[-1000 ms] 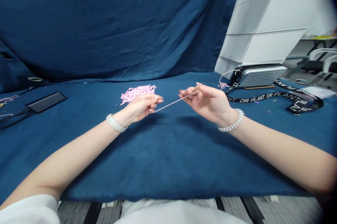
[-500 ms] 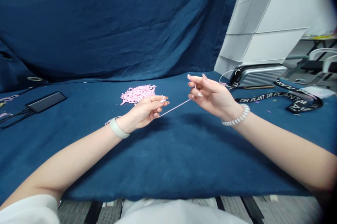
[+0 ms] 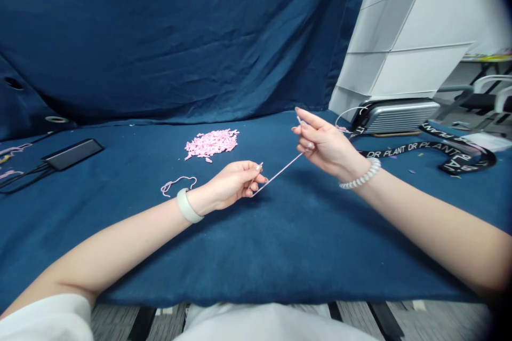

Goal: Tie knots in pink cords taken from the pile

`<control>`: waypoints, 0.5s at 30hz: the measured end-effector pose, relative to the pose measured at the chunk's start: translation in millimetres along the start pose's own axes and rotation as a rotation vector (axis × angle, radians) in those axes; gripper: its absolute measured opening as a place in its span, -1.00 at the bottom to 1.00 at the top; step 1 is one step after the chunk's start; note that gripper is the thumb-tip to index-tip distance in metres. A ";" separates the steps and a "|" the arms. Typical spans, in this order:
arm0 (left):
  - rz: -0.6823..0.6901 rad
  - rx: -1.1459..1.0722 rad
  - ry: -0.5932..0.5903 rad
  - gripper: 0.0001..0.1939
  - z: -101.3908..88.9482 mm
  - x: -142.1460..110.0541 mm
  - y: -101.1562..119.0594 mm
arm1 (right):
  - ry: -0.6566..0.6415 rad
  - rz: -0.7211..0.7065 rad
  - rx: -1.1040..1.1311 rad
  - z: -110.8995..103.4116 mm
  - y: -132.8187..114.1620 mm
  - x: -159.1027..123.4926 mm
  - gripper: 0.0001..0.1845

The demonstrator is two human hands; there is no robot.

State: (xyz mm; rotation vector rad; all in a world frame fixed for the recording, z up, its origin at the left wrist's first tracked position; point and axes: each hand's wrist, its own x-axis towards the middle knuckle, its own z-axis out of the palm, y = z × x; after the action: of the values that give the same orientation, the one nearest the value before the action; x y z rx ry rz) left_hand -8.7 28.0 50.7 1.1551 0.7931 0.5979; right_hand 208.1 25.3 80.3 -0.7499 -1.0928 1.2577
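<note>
A thin pink-lilac cord (image 3: 278, 174) runs taut on a slant between my two hands, above the blue cloth. My left hand (image 3: 238, 185) is closed on its lower end, thumb and forefinger pinched. Higher up and to the right, my right hand (image 3: 326, 144) grips the cord with curled fingers; something small and pale shows at the tips of its thumb and forefinger, too small to name. Behind my left hand lies a heap of small pink pieces (image 3: 212, 143). A loose curl of pink cord (image 3: 178, 183) rests beside my left wrist.
A black power bank (image 3: 72, 154) with cables lies at the left. On the right are a ribbed silver case (image 3: 400, 116) and a black printed ribbon (image 3: 400, 150). Blue cloth (image 3: 280, 255) covers the table, and a blue curtain (image 3: 180, 37) hangs behind.
My left hand has moved down and slightly right, uncovering more of the pink heap and the loose cord. My right hand has shifted a little right. The cord stays stretched between them.
</note>
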 end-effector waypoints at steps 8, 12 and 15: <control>-0.002 -0.071 0.000 -0.70 9.2 -4.1 -12.4 | 0.034 0.174 0.006 14.8 33.4 -9.7 -0.74; 0.099 -0.132 0.068 -0.73 8.9 1.5 -24.9 | -0.020 0.267 0.023 29.6 50.6 -22.7 -0.73; 0.169 -0.131 0.127 -0.71 7.0 5.4 -35.4 | -0.083 0.316 0.024 35.6 62.9 -28.9 -0.72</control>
State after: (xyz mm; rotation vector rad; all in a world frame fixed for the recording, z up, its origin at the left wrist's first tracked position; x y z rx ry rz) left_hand 0.8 17.4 17.1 1.0780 0.7562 0.8585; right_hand 153.6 5.2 28.5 -0.8826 -1.0507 1.5776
